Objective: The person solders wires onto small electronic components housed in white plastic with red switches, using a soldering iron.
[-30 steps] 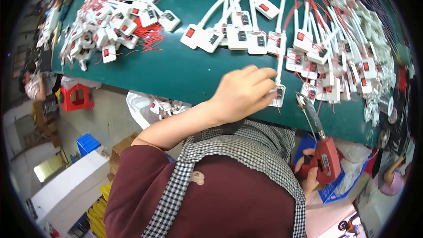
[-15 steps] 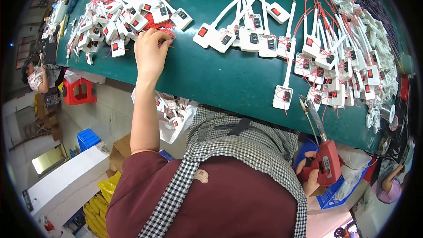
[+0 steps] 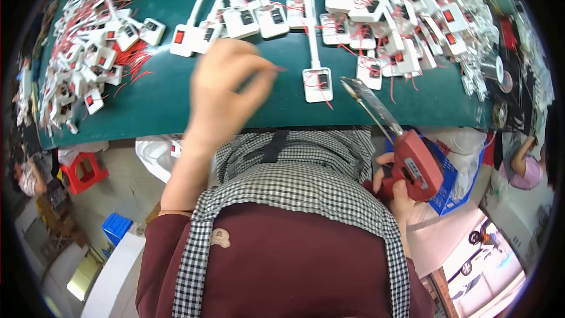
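Observation:
My left hand [image 3: 226, 85], slightly blurred, is raised over the green table with thumb and forefinger pinched on a short red wire [image 3: 279, 69]. My right hand [image 3: 401, 197] is closed round the grip of a red soldering gun [image 3: 416, 168] at the table's front edge. The gun's metal tip points up and left, toward a single white switch housing [image 3: 310, 93]. That housing lies on its own near the front, with a black switch body, thin red wires and a white cable running away from me. The gun's tip and the housing look apart.
Behind my left hand stand several white housings [image 3: 240, 22] with cables. A heap of them [image 3: 97, 59] and loose red wires [image 3: 133, 59] lie at left, with another heap [image 3: 406, 53] at right. A solder spool [image 3: 492, 68] sits far right. A blue basket [image 3: 450, 194] is below the edge.
My left hand has moved right from the red wire pile, carrying a red wire. The view has shifted to the right. My right hand still holds the soldering gun.

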`<state>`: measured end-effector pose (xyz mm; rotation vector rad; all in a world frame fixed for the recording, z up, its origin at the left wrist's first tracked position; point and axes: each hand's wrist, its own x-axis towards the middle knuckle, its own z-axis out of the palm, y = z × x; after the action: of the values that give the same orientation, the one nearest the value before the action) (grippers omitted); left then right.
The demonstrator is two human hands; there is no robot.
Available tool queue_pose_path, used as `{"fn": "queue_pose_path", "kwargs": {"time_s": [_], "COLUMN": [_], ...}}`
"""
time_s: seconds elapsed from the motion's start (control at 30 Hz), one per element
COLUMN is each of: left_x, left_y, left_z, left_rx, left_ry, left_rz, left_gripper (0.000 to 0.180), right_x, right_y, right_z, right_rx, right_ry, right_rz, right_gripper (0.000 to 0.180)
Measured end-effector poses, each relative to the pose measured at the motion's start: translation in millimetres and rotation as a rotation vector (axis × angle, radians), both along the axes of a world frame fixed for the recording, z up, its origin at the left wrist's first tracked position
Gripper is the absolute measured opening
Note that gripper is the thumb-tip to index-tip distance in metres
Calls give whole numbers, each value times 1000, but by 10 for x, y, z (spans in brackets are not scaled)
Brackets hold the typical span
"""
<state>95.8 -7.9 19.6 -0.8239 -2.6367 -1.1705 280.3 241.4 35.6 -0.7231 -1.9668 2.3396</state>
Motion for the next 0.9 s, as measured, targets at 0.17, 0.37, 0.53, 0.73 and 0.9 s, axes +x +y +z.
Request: {"fn": "queue_pose_path", "kwargs": {"time_s": [0.17,0.37,0.53,0.73,0.9], "left_x": [128,132,111,90,83], "left_y": [547,585,566,553,542], "left_z": [-185,-240,-211,-204,-204], "left_rx": [23,22,-22,-13,-13], "left_ry": [5,-80,-87,-98,-110], "left_rz": [-194,-207,-235,-245,-252], "left_gripper": [15,15,14,13,13], "right_x": [109,96,42,32,47], "right_y": [36,67,61,46,63], "right_z": [-35,-62,-81,-60,-58], "right_rx": [-55,-95,-109,-102,-100], "right_ry": [28,19,-4,-60,-119], "right_rz": [22,36,66,66,94], "right_gripper": [62,59,57,47,42]}}
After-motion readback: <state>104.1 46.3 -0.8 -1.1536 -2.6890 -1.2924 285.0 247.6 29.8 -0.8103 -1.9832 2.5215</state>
